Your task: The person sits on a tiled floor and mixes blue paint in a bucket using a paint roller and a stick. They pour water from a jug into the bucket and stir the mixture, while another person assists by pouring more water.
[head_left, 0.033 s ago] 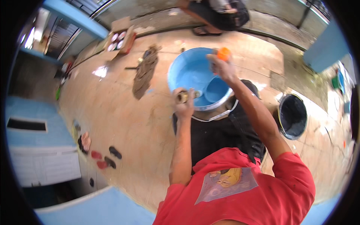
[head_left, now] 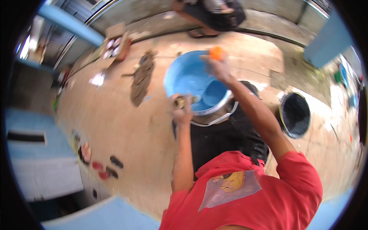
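A light blue bucket with a white bail handle stands on the floor before my knees. Inside it, toward the right, is a smaller round blue vessel. My left hand is closed round a small brownish, round-ended object at the bucket's near left rim; blur hides its kind. Over the bucket's far right rim, my right hand grips something with a rounded bright orange end. The rest of that thing is covered by my fingers.
A black bucket stands to the right. Left of the blue bucket lies a brown cloth. An open carton of cans sits far left, sandals lie near left, and a seated person's leg shows at the back.
The whole view has shifted slightly, so most things sit a little farther left in the picture. Both hands keep their grips, with little change relative to the bucket.
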### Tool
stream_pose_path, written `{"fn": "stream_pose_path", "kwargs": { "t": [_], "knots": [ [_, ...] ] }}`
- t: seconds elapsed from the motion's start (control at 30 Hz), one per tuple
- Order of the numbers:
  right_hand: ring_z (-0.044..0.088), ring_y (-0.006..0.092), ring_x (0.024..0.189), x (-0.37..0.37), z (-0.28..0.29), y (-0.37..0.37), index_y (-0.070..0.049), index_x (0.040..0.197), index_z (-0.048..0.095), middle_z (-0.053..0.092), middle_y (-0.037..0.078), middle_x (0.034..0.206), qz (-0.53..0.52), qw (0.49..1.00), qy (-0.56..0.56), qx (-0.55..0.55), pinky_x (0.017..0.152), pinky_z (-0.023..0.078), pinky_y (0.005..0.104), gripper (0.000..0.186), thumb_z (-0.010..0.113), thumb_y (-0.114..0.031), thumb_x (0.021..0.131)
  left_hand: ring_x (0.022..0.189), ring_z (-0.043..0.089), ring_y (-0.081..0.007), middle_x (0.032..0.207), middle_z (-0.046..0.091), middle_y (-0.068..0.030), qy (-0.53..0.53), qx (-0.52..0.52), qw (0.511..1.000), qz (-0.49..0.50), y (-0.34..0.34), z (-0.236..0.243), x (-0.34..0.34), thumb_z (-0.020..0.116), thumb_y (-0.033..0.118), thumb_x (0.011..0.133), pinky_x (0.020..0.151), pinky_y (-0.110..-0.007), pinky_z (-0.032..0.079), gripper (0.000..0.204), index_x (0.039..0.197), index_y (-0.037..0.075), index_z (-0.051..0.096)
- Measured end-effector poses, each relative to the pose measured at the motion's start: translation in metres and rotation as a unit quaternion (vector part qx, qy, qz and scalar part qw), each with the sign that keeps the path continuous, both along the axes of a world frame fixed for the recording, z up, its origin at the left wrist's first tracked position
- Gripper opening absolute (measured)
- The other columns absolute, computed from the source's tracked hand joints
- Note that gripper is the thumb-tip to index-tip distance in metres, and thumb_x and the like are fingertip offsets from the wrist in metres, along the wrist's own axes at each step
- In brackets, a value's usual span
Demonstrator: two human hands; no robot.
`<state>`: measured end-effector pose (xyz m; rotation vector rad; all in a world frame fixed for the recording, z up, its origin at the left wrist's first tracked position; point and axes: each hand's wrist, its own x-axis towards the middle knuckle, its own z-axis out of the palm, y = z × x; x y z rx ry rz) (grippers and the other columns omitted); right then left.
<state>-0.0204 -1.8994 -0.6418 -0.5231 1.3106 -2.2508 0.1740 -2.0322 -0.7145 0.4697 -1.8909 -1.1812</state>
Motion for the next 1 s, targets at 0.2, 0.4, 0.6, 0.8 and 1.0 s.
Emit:
{"fn": "stream_pose_path", "kwargs": {
  "t": [0.2, 0.4, 0.6, 0.8, 1.0],
  "knots": [
    [0.067, 0.0378, 0.069, -0.024, 0.011, -0.065, -0.009, 0.086, 0.065, 0.067, 0.016, 0.076, -0.225, 0.832, 0.482, 0.158, 0.063, 0.052, 0.044, 0.02, 0.069, -0.029, 0.089, 0.081, 0.063, -0.0223, 0.09, 0.064, -0.0122, 0.062, -0.032, 0.997, 0.039, -0.004, 0.041, -0.002, 0.067, 0.021, 0.102, 0.076, -0.037, 0.056, 0.023, 0.099, 0.0, 0.057],
    [0.061, 0.0329, 0.063, -0.021, 0.035, -0.047, -0.002, 0.08, 0.06, 0.06, 0.021, 0.071, -0.154, 0.924, 0.328, 0.123, 0.06, 0.048, 0.0427, 0.02, 0.07, -0.018, 0.085, 0.074, 0.063, -0.0251, 0.085, 0.062, -0.0145, 0.145, -0.144, 0.979, 0.021, -0.021, 0.124, -0.001, 0.056, 0.021, 0.11, 0.07, -0.039, 0.058, 0.027, 0.099, -0.004, 0.053],
    [0.057, 0.0276, 0.059, 0.002, 0.056, -0.026, 0.002, 0.078, 0.06, 0.06, 0.023, 0.069, -0.122, 0.94, 0.306, 0.086, 0.058, 0.047, 0.0421, 0.02, 0.067, -0.017, 0.082, 0.079, 0.063, -0.0253, 0.091, 0.06, -0.0145, 0.118, -0.186, 0.975, 0.019, -0.041, 0.1, 0.007, 0.061, 0.017, 0.108, 0.071, -0.038, 0.058, 0.024, 0.101, -0.004, 0.053],
    [0.062, 0.0418, 0.064, 0.063, 0.068, -0.02, 0.002, 0.078, 0.062, 0.062, 0.026, 0.072, -0.135, 0.949, 0.261, 0.11, 0.059, 0.048, 0.0461, 0.019, 0.067, -0.016, 0.078, 0.085, 0.066, -0.0259, 0.091, 0.065, -0.0133, 0.095, -0.176, 0.979, 0.048, -0.034, 0.08, 0.007, 0.07, 0.025, 0.103, 0.076, -0.039, 0.057, 0.034, 0.098, -0.006, 0.06],
    [0.062, 0.0428, 0.062, 0.067, 0.057, -0.006, -0.003, 0.077, 0.059, 0.06, 0.021, 0.067, -0.187, 0.914, 0.341, 0.117, 0.054, 0.047, 0.0442, 0.014, 0.069, -0.012, 0.078, 0.088, 0.067, -0.0262, 0.098, 0.066, -0.0137, 0.078, -0.18, 0.98, 0.041, -0.038, 0.071, 0.014, 0.069, 0.028, 0.104, 0.079, -0.039, 0.057, 0.035, 0.103, -0.005, 0.06]
  ]
}}
